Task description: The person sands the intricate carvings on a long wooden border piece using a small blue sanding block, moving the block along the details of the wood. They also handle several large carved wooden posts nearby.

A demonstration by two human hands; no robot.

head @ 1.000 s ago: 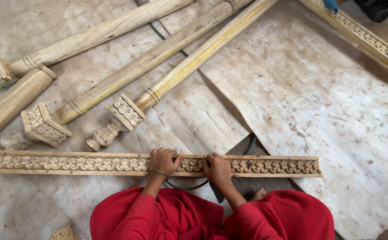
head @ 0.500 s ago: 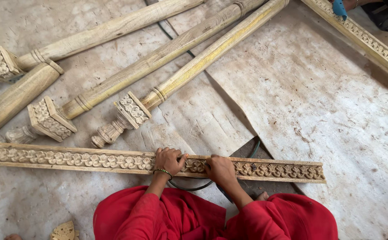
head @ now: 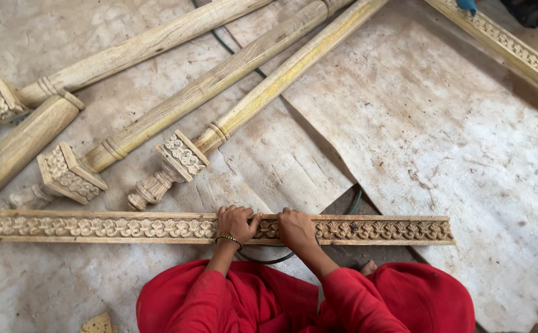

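Both hands, left hand and right hand, closed down on the carved wooden strip.

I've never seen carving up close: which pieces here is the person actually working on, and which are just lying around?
In hand:
carved strip
left hand
right hand

Lying about:
turned posts
second carved strip
dark cable
wood scrap

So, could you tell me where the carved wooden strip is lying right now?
In the head view, the carved wooden strip lies flat across the floor just before the person's knees, under the left hand and right hand.
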